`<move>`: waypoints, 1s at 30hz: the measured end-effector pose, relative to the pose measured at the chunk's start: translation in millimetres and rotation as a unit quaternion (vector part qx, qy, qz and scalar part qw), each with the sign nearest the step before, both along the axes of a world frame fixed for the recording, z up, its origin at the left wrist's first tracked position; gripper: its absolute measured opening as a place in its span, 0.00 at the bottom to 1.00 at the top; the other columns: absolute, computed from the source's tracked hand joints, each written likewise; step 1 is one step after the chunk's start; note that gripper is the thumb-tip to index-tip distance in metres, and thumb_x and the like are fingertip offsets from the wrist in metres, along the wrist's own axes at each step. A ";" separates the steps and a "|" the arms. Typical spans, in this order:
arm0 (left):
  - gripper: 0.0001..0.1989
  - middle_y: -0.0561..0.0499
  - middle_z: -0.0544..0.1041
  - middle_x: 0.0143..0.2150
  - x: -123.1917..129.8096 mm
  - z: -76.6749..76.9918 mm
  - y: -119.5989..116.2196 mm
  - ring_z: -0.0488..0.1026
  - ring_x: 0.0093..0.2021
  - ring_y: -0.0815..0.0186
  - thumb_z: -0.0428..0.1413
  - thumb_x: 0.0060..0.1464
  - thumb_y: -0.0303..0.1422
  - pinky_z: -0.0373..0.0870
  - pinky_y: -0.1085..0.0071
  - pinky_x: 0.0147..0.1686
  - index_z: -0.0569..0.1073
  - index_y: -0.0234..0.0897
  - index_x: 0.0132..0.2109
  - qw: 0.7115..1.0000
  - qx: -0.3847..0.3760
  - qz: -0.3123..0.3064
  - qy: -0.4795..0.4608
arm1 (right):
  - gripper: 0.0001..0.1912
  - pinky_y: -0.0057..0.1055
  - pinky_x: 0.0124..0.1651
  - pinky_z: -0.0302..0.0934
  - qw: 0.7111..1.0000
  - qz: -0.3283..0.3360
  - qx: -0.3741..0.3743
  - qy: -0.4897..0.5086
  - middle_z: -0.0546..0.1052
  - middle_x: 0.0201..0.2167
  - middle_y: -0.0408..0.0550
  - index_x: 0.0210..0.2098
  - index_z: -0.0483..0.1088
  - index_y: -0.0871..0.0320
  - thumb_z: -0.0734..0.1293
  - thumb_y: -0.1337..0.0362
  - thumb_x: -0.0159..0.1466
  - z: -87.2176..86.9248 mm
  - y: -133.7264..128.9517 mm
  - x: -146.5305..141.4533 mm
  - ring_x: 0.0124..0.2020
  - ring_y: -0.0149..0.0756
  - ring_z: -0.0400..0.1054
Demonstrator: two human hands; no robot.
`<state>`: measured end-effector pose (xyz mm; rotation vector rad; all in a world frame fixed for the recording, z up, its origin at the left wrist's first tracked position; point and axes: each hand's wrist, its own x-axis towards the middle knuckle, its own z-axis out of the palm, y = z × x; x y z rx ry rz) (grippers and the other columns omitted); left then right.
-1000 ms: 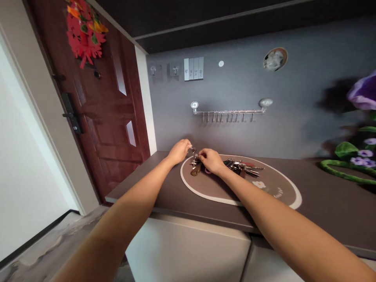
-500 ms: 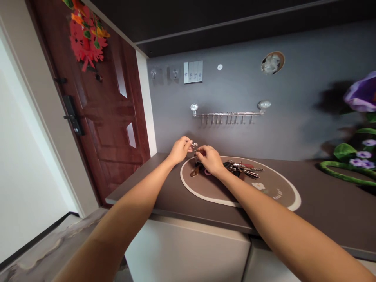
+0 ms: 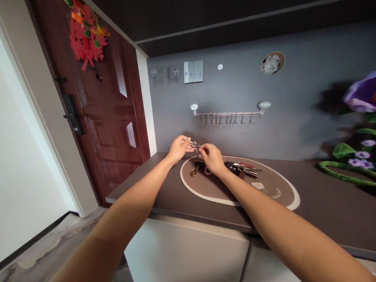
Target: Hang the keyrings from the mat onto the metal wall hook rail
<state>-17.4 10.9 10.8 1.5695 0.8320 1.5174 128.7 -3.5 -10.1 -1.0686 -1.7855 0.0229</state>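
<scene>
At my far left the dark red door [image 3: 105, 117] stands upright, a pale strip of frame between it and the grey wall [image 3: 173, 113]. The left end of the dark counter [image 3: 164, 192] comes near the door, and a stretch of its top shows between that end and the rim of the oval mat [image 3: 217, 192].

My left hand [image 3: 179, 149] is raised above the counter at the mat's left rim, thumb and forefinger pinching the metal ring piece [image 3: 194, 144]; its other fingers are loosely extended. The piece is in the air between my hands, well above the mat. My right hand [image 3: 212, 158] pinches its other side with thumb and forefinger, over the mat. Below, a brown fob [image 3: 193, 172] lies just inside the mat's left edge.

The hook rail [image 3: 228, 114] is on the wall above my hands, with wall showing between. Right of my right hand, a pile of keys [image 3: 246, 169] sits inside the mat's back edge. The mat's right edge stops well short of the green ring base [image 3: 346, 178] under the artificial flowers [image 3: 363, 158].
</scene>
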 end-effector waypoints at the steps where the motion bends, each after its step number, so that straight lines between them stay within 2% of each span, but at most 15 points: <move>1: 0.06 0.51 0.73 0.25 -0.1 0.4 -0.6 0.74 0.25 0.69 0.48 0.55 0.31 0.73 0.67 0.30 0.61 0.32 0.33 1.000 -0.008 0.003 -0.007 | 0.07 0.29 0.38 0.54 1.000 0.004 0.004 0.011 0.70 0.28 0.47 0.28 0.67 0.59 0.58 0.65 0.58 0.3 0.2 0.2 0.31 0.32 0.61; 5: 0.06 0.51 0.72 0.22 -1.1 0.4 -1.5 0.73 0.23 0.69 0.48 0.55 0.30 0.73 0.69 0.29 0.61 0.32 0.31 0.998 -0.064 0.019 -0.003 | 0.07 0.30 0.38 0.55 0.998 0.020 0.015 0.054 0.70 0.28 0.47 0.27 0.66 0.58 0.59 0.64 0.57 1.5 0.5 1.4 0.32 0.33 0.62; 10: 0.07 0.50 0.73 0.23 -2.1 -4.4 1.0 0.73 0.22 0.70 0.49 0.55 0.32 0.72 0.70 0.28 0.61 0.33 0.31 0.991 -0.130 -0.006 0.043 | 0.07 0.30 0.39 0.55 0.997 0.029 0.009 0.077 0.70 0.28 0.47 0.27 0.65 0.58 0.58 0.64 0.57 2.7 1.1 2.8 0.33 0.34 0.62; 16: 0.08 0.51 0.72 0.28 -1.0 -11.3 1.9 0.71 0.25 0.74 0.50 0.54 0.34 0.69 0.73 0.30 0.64 0.32 0.33 0.986 -0.136 -0.028 0.096 | 0.08 0.30 0.39 0.55 0.994 0.034 0.005 0.106 0.70 0.28 0.47 0.27 0.64 0.59 0.58 0.62 0.57 2.1 5.3 5.0 0.33 0.34 0.62; 21: 0.06 0.51 0.71 0.29 4.7 -15.8 -1.0 0.70 0.27 0.75 0.51 0.52 0.32 0.67 0.77 0.29 0.65 0.32 0.32 0.985 -0.088 -0.048 0.141 | 0.08 0.28 0.36 0.56 0.985 0.061 -0.031 0.156 0.69 0.25 0.44 0.27 0.63 0.59 0.58 0.61 0.57 0.7 7.2 5.2 0.29 0.31 0.61; 24: 0.06 0.52 0.71 0.28 9.4 -18.2 -2.4 0.69 0.27 0.75 0.51 0.52 0.32 0.66 0.76 0.30 0.66 0.32 0.34 0.984 -0.021 -0.044 0.170 | 0.08 0.27 0.33 0.56 0.977 0.085 -0.059 0.186 0.68 0.24 0.43 0.28 0.63 0.59 0.58 0.60 0.56 -0.6 7.2 4.1 0.26 0.30 0.60; 28: 0.09 0.52 0.71 0.28 12.5 -20.5 -4.0 0.69 0.27 0.72 0.46 0.54 0.34 0.66 0.74 0.31 0.67 0.34 0.36 0.964 0.102 0.029 0.245 | 0.09 0.27 0.34 0.57 0.971 0.092 -0.064 0.212 0.69 0.25 0.43 0.29 0.63 0.59 0.59 0.59 0.56 -3.1 8.7 3.5 0.28 0.30 0.62; 30: 0.11 0.53 0.71 0.27 12.3 -21.4 -4.8 0.68 0.26 0.71 0.43 0.56 0.35 0.64 0.74 0.30 0.67 0.35 0.37 0.942 0.144 0.080 0.292 | 0.10 0.27 0.34 0.58 0.968 0.093 -0.060 0.226 0.68 0.25 0.42 0.30 0.63 0.59 0.59 0.58 0.56 -3.6 9.9 3.8 0.28 0.29 0.62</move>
